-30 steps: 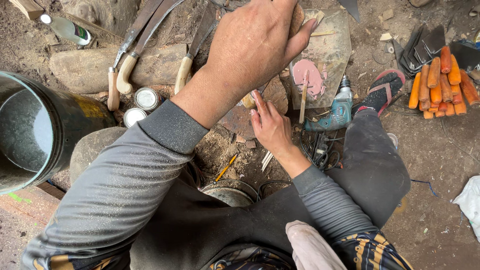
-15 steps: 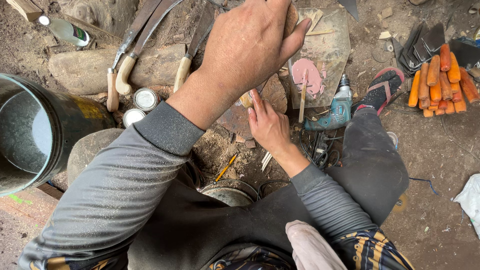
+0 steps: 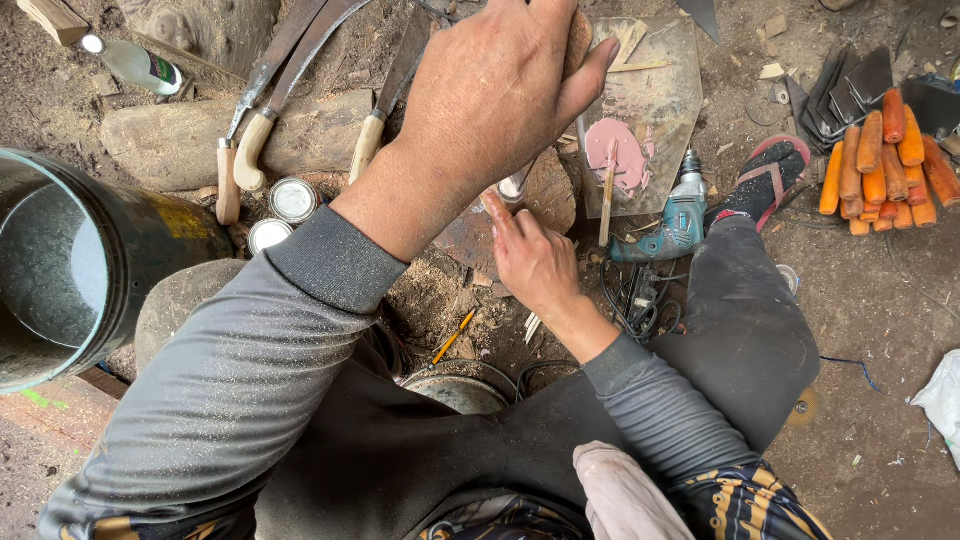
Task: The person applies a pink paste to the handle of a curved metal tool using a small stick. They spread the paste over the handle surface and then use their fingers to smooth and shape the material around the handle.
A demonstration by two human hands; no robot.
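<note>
— We are down on bare dirt ground [image 3: 880, 300] scattered with wood chips, with a grey log [image 3: 310, 135] across the top and tools spread all about us.

— What do we have in our left hand [image 3: 500, 100]?

— The fingers are curled tight round a brown wooden piece [image 3: 578, 40], with the thumb stretched along its side. Only its edge shows past the knuckles, so we cannot tell its shape.

— And our right hand [image 3: 535, 260]?

— It sits lower, over a reddish block [image 3: 545, 200]. The forefinger is stretched out, pointing up at a small pale piece [image 3: 512, 188] beside it, and the other fingers are loosely bent. Whether the fingertip is really touching that piece, we cannot tell; the hand grips nothing that we can see.

— Which containers are near us?

— On the left lies a big dark metal drum [image 3: 70, 265], tipped so that we look into its shiny inside; we cannot make out anything in it. By the log stand two small round tins [image 3: 293, 200] with pale lids or tops, close together. A plastic bottle [image 3: 135, 65] lies at the top left.

— Anything else?

— A flat board [image 3: 650, 110] smeared with pink paste, a stick resting in the paste. Just beside it lies a teal power drill [image 3: 680, 215]. Orange handles [image 3: 885, 165] are heaped on the right, and curved blades with pale handles [image 3: 250, 165] lean on the log.
</note>
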